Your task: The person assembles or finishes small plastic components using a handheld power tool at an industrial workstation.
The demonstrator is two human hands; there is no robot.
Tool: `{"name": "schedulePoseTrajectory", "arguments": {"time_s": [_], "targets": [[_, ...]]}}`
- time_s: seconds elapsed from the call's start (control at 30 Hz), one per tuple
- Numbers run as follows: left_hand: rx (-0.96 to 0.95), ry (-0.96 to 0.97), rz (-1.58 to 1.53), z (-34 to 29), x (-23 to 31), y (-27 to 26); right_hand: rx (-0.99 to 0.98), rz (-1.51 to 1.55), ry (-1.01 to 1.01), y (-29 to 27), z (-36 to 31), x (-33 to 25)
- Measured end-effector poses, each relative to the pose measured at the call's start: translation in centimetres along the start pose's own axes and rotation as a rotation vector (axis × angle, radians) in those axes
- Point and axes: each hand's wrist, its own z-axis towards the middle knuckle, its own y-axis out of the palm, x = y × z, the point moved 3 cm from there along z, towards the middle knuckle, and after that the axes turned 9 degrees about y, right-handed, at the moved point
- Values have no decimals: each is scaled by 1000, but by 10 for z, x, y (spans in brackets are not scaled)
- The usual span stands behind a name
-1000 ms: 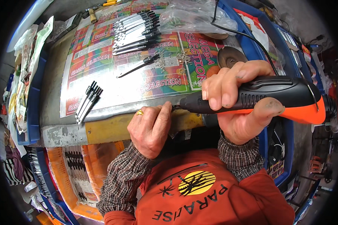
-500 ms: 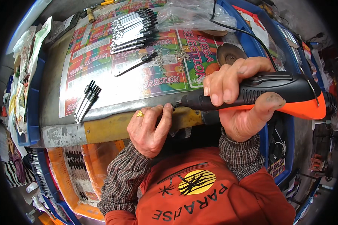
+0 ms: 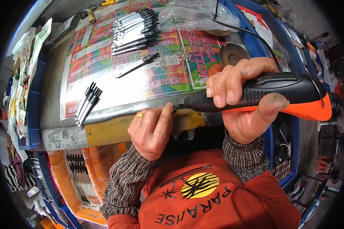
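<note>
Driver (image 3: 265,84): black and orange, long axis roughly crosswise in my head view, tip pointing left.
Right hand (image 3: 244,123): wrapped round the driver body, fingers over the top, thumb on the near side.
Left hand (image 3: 150,133): fingers nearly closed, pinching a small dark part (image 3: 175,110).
Dark part: at the left fingertips, below and left of the driver tip; left hand nearer.
Tip contact: I cannot tell.

Black and orange power tool (image 3: 273,84)
</note>
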Motion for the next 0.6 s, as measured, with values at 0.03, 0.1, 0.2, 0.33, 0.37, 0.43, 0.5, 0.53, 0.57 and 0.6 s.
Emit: {"name": "schedulePoseTrajectory", "arguments": {"time_s": [0.03,0.1,0.2,0.33,0.37,0.43,0.5,0.53,0.57,0.6], "targets": [[0,-1,0,0,0,0,-3,0,-1,0,0,0],[-22,-12,-3,0,-1,0,-9,0,-4,-1,1,1],[-44,-16,-5,-2,-1,0,-10,-3,-2,-1,0,0],[-53,-10,-23,-2,-1,0,-1,-11,1,-1,0,0],[-42,-3,-31,-3,-2,0,-2,-11,2,-1,0,0],[-31,3,-39,-4,-2,1,8,-20,1,0,-1,0],[-11,30,-38,-4,-2,1,6,-21,2,0,-1,0],[-10,29,-37,-4,-2,1,4,-21,3,1,-1,0],[-3,38,-29,-4,-1,2,4,-22,3,1,-1,0],[3,47,-21,-4,-1,2,7,-23,2,1,-1,-1]]}}
